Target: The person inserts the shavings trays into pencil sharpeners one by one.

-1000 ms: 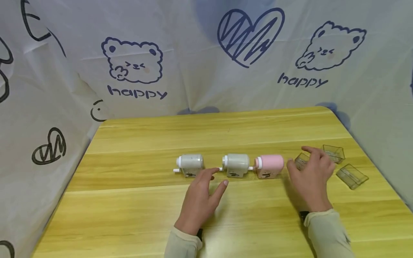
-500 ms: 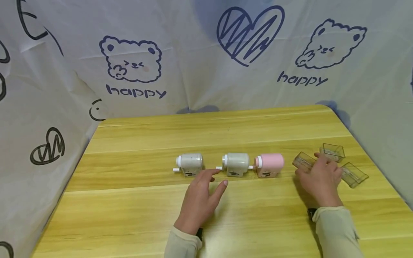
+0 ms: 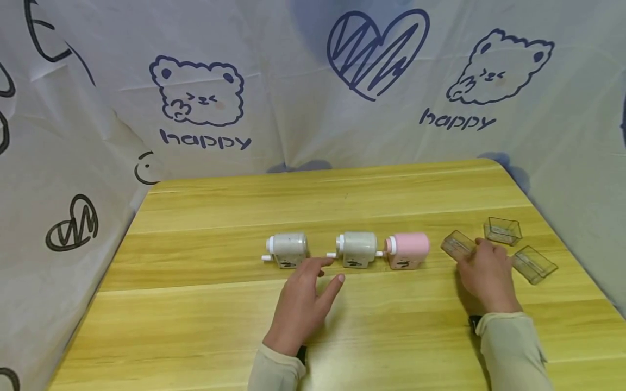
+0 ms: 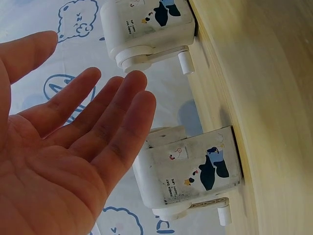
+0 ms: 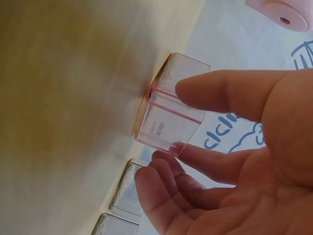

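Three crank pencil sharpeners stand in a row on the table: a left grey-white sharpener [image 3: 289,250], a middle grey-white sharpener [image 3: 358,250] and a pink sharpener [image 3: 409,250]. My left hand [image 3: 303,304] hovers in front of the two pale ones, fingers relaxed, holding nothing. On the right, my right hand [image 3: 490,277] pinches the near end of a clear shavings tray [image 3: 456,244] between thumb and forefinger. The right wrist view shows that pink-tinted tray [image 5: 171,105] close up, its edge low by the tabletop. Two more clear trays, one behind [image 3: 504,231] and one to the right [image 3: 534,265], lie beside this hand.
The wooden table [image 3: 195,326] ends at a back edge against a white cloth [image 3: 283,81] with drawn bears and hearts. Cloth also hangs along the left and right sides. The sharpeners' white crank handles [image 3: 266,258] stick out to their left.
My right hand has moved right and down from above the left clear tray to its near end, where thumb and forefinger now pinch it. The left hand stays put.
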The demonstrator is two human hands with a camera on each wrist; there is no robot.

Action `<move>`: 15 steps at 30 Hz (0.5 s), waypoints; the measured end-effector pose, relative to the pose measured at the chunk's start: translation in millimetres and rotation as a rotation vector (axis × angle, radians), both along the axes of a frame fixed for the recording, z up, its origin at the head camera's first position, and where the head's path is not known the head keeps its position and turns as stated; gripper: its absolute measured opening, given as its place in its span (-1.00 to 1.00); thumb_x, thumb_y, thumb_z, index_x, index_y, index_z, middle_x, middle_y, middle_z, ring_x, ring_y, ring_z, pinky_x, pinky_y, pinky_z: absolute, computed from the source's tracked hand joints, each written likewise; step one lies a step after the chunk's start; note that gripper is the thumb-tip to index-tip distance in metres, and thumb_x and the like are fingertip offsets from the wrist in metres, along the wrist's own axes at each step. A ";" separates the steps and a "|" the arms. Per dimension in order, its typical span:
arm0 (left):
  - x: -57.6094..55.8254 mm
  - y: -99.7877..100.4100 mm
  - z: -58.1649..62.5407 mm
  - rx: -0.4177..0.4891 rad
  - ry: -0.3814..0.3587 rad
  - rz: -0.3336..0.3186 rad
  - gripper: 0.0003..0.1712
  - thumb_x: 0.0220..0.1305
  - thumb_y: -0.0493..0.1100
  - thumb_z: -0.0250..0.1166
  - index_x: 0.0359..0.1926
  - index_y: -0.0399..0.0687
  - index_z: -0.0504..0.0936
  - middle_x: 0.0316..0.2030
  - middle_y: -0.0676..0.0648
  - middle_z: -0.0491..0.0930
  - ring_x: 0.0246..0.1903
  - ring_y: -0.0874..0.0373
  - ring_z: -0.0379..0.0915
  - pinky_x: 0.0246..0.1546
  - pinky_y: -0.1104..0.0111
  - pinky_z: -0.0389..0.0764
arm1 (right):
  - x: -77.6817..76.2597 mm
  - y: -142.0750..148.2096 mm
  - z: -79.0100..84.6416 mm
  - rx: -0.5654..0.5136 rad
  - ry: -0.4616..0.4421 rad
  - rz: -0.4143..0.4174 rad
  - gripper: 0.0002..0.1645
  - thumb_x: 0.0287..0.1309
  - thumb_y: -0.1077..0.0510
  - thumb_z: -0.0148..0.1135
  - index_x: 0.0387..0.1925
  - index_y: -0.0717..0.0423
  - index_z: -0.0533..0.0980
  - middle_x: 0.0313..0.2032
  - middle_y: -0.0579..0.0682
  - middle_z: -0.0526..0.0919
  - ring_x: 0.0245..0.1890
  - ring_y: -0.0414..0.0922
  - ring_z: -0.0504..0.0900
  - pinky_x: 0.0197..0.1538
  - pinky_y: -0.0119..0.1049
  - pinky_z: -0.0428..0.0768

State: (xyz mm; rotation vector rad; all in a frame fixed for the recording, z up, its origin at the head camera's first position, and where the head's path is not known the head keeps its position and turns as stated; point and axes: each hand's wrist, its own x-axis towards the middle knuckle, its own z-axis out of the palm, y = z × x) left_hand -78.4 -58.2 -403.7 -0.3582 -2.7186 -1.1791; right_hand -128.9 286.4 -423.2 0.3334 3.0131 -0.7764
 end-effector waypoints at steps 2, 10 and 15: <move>0.0 -0.4 0.1 0.000 -0.004 0.002 -0.50 0.34 0.21 0.11 0.11 0.02 0.54 0.02 0.03 0.53 -0.10 0.13 0.49 -0.17 0.20 0.53 | -0.1 -0.4 0.4 -0.003 -0.001 -0.001 -0.20 0.26 0.02 0.03 0.26 0.58 0.10 0.11 0.68 0.16 0.14 0.57 0.05 0.11 0.36 0.17; -0.7 -0.9 0.3 0.007 0.015 0.020 -0.48 0.34 0.21 0.12 0.09 -0.04 0.55 0.00 0.01 0.53 -0.10 0.11 0.49 -0.16 0.19 0.53 | -0.9 -5.1 5.5 -0.120 0.075 -0.066 0.07 0.17 -0.40 0.06 0.28 0.46 0.20 0.12 0.47 0.35 0.01 0.34 0.41 -0.05 0.19 0.46; -1.5 -1.8 -0.3 0.013 0.074 0.046 -0.53 0.33 0.18 0.14 0.05 -0.04 0.56 -0.02 0.01 0.55 -0.12 0.11 0.50 -0.15 0.21 0.52 | -1.6 -6.5 4.5 -0.160 0.137 -0.038 -0.15 0.21 -0.18 0.13 0.27 0.39 0.25 0.09 0.40 0.39 -0.02 0.25 0.47 -0.11 0.11 0.49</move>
